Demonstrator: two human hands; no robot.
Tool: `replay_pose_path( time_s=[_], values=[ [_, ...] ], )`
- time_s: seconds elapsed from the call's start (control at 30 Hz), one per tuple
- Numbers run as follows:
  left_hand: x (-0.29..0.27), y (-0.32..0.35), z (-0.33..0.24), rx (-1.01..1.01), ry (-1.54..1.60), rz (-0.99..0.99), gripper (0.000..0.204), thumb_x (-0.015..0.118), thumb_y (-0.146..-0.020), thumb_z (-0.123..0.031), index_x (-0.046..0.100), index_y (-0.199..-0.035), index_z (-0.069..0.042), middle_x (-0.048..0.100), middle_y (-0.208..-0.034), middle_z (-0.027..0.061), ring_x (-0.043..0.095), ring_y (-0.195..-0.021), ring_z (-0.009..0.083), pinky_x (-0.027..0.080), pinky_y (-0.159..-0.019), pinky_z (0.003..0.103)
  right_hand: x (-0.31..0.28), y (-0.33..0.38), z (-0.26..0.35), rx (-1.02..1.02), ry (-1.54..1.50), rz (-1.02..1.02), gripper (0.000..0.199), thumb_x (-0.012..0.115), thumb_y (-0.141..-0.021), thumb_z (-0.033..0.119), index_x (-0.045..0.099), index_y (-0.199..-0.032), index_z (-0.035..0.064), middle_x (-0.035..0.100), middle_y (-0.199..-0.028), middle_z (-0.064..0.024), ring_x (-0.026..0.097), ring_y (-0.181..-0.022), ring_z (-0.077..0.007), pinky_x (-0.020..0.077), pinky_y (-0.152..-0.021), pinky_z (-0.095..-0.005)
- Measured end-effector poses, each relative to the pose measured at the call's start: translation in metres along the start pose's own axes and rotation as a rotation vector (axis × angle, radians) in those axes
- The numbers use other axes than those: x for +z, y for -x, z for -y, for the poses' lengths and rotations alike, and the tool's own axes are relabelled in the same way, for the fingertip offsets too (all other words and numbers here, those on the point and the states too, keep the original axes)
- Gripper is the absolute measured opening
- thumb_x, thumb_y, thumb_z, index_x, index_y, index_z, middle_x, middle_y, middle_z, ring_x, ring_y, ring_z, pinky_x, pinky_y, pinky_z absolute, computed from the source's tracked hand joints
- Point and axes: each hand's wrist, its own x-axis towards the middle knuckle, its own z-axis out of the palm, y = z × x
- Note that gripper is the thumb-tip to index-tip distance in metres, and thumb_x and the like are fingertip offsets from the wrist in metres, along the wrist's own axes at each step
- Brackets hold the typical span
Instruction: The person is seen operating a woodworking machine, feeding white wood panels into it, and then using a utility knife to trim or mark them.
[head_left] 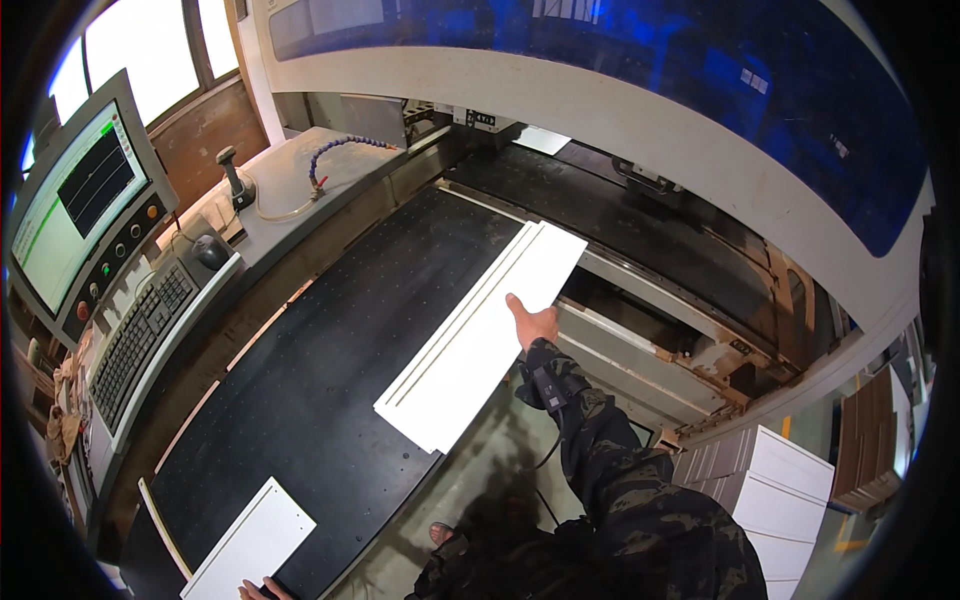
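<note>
My right hand (536,323) is at the near right edge of a long white panel (480,345). Its thumb lies on the panel's top face and the other fingers are curled at the edge, partly hidden. Grooves run along the panel's far left side, and its ends are stepped. The panel lies slantwise on a black machine bed (330,370). At the bottom edge of the picture, the fingertips of my left hand (262,591) show, spread apart at the edge of a smaller white panel (250,540) with small holes near its corners. The rest of that hand is cut off.
A machine gantry (590,75) with a blue window spans the bed's far end. Left are a monitor (85,200), keyboard (145,320), mouse (210,252), handheld scanner (236,180) and blue segmented hose (345,143). Stacked white panels (775,510) stand on the floor at right.
</note>
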Motion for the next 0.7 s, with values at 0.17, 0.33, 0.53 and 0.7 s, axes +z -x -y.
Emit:
replay_pose_path(
  time_s=[0.17,0.33,0.53,0.7],
  values=[
    [0.01,-0.001,0.001,0.004,0.029,0.01,0.084,0.053,-0.11,-0.076,0.064,-0.159,-0.008,0.057,-0.163,0.0256,0.051,-0.148,0.0474,0.041,-0.123,0.063,0.0,-0.009,-0.008,-0.043,-0.027,-0.032,0.12,0.087,-0.084,0.075,0.05,-0.149,-0.0189,0.069,-0.142,-0.0379,0.069,-0.134,-0.0497,0.0541,-0.116,-0.0531],
    [0.006,0.002,0.009,0.0,0.017,-0.004,0.082,0.054,-0.111,-0.075,0.065,-0.159,-0.009,0.056,-0.163,0.0249,0.051,-0.149,0.0471,0.04,-0.123,0.063,0.0,0.003,0.002,-0.003,-0.002,0.001,0.121,0.086,-0.084,0.075,0.049,-0.149,-0.0193,0.069,-0.142,-0.0378,0.069,-0.133,-0.0495,0.0543,-0.115,-0.0526],
    [0.017,0.002,0.017,0.038,-0.018,-0.054,0.072,0.057,-0.113,-0.067,0.067,-0.157,-0.011,0.059,-0.161,0.0229,0.054,-0.146,0.0454,0.043,-0.12,0.063,-0.001,0.003,0.001,-0.019,-0.003,0.013,0.121,0.085,-0.086,0.075,0.048,-0.151,-0.0196,0.068,-0.144,-0.0378,0.069,-0.134,-0.0483,0.0545,-0.115,-0.0523],
    [0.024,0.0,0.016,0.1,-0.03,-0.145,0.063,0.061,-0.114,-0.061,0.069,-0.154,-0.012,0.062,-0.157,0.0219,0.058,-0.14,0.0448,0.047,-0.116,0.062,-0.002,-0.005,-0.004,-0.04,-0.02,0.01,0.122,0.085,-0.087,0.074,0.047,-0.153,-0.02,0.067,-0.145,-0.0376,0.068,-0.135,-0.0479,0.0544,-0.116,-0.0524]
  ],
)
